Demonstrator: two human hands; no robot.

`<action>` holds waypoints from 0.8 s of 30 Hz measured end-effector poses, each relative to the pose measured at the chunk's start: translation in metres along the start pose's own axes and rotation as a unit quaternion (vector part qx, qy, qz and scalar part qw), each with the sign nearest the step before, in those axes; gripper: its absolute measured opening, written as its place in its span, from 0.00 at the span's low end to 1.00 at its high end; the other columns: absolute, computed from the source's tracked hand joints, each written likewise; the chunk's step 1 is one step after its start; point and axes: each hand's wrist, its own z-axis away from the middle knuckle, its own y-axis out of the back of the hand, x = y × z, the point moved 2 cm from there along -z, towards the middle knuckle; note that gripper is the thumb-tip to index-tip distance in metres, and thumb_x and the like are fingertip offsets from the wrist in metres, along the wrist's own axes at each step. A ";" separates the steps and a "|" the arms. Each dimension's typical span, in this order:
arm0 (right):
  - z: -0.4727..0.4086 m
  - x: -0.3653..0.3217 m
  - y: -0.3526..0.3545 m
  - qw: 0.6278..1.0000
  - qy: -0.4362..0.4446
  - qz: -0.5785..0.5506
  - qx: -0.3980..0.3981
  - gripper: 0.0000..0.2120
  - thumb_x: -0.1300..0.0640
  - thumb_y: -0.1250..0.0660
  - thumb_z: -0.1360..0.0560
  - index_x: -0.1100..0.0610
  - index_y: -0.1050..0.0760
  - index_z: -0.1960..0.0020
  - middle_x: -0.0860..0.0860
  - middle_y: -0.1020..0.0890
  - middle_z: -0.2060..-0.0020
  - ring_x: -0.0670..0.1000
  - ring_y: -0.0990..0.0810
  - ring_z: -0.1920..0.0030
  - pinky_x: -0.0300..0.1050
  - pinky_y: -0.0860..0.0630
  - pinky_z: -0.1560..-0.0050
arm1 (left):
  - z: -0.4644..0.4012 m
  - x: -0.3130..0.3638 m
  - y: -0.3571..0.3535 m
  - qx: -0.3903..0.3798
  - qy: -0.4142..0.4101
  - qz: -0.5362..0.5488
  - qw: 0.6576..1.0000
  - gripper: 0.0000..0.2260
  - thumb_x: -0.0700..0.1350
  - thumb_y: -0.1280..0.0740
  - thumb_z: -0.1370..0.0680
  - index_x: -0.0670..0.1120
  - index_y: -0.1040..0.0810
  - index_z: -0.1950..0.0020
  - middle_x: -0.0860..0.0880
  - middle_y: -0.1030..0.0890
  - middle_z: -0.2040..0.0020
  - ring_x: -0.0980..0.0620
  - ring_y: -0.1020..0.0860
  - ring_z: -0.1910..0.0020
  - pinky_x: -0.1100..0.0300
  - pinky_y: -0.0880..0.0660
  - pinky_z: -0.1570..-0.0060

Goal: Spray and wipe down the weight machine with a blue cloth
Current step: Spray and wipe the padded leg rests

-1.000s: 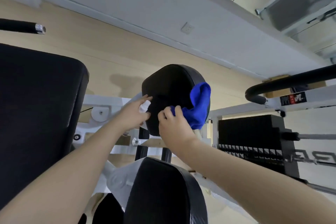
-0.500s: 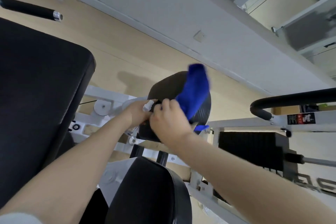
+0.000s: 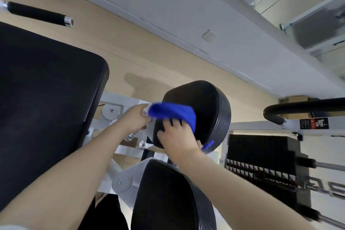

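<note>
The right hand (image 3: 177, 136) grasps the blue cloth (image 3: 175, 113), draped long-axis across the near edge of the round pad (image 3: 205, 102), just beyond its fingers, while the left hand (image 3: 135, 118) clenches the spray bottle (image 3: 146, 111) beside the pad's left edge.

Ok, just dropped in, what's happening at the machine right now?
A person is wiping the round black pad of a weight machine. The right hand holds the blue cloth draped over the pad's near edge. The left hand grips a small spray bottle beside the pad. The weight stack sits to the right.
</note>
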 end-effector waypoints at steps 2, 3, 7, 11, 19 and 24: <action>0.009 -0.011 -0.005 0.998 0.041 0.003 -0.047 0.16 0.60 0.39 0.24 0.56 0.28 0.37 0.54 0.28 0.40 0.58 0.31 0.40 0.50 0.33 0.44 | -0.002 -0.001 0.009 -0.002 -0.002 -0.020 1.000 0.22 0.37 0.39 0.25 0.51 0.30 0.32 0.49 0.23 0.63 0.51 0.25 0.67 0.62 0.30 0.70; 0.006 -0.001 -0.001 0.998 0.038 -0.001 -0.044 0.16 0.60 0.39 0.24 0.56 0.28 0.36 0.54 0.29 0.39 0.58 0.32 0.38 0.50 0.33 0.45 | -0.001 0.000 0.010 -0.006 -0.001 -0.030 1.000 0.22 0.37 0.39 0.25 0.51 0.29 0.32 0.47 0.23 0.62 0.49 0.24 0.66 0.61 0.29 0.68; -0.031 0.059 0.033 0.997 -0.062 0.026 0.041 0.12 0.54 0.41 0.22 0.53 0.24 0.42 0.57 0.42 0.27 0.62 0.45 0.29 0.58 0.42 0.33 | -0.011 -0.004 0.022 0.002 0.005 -0.031 1.000 0.16 0.39 0.39 0.25 0.47 0.26 0.38 0.47 0.25 0.58 0.52 0.25 0.66 0.62 0.32 0.70; -0.038 0.035 0.008 0.989 -0.142 0.003 0.033 0.14 0.48 0.42 0.22 0.52 0.24 0.41 0.56 0.54 0.24 0.68 0.59 0.28 0.70 0.64 0.33 | -0.019 -0.008 0.024 -0.007 0.000 -0.024 1.000 0.20 0.40 0.40 0.24 0.52 0.28 0.33 0.45 0.23 0.51 0.52 0.24 0.63 0.61 0.31 0.66; -0.056 0.035 0.012 0.986 -0.004 0.148 0.081 0.21 0.59 0.39 0.31 0.53 0.25 0.39 0.58 0.33 0.31 0.61 0.31 0.40 0.50 0.27 0.59 | -0.038 -0.012 0.037 -0.020 -0.019 0.006 1.000 0.22 0.40 0.39 0.27 0.54 0.28 0.34 0.49 0.22 0.42 0.48 0.19 0.60 0.54 0.21 0.54; -0.074 0.041 0.015 0.984 -0.065 0.155 0.067 0.16 0.57 0.37 0.30 0.56 0.22 0.43 0.56 0.24 0.42 0.59 0.24 0.52 0.45 0.32 0.68 | -0.046 -0.013 0.034 -0.024 -0.036 0.033 0.999 0.25 0.38 0.39 0.27 0.55 0.31 0.31 0.51 0.22 0.46 0.49 0.20 0.58 0.56 0.21 0.56</action>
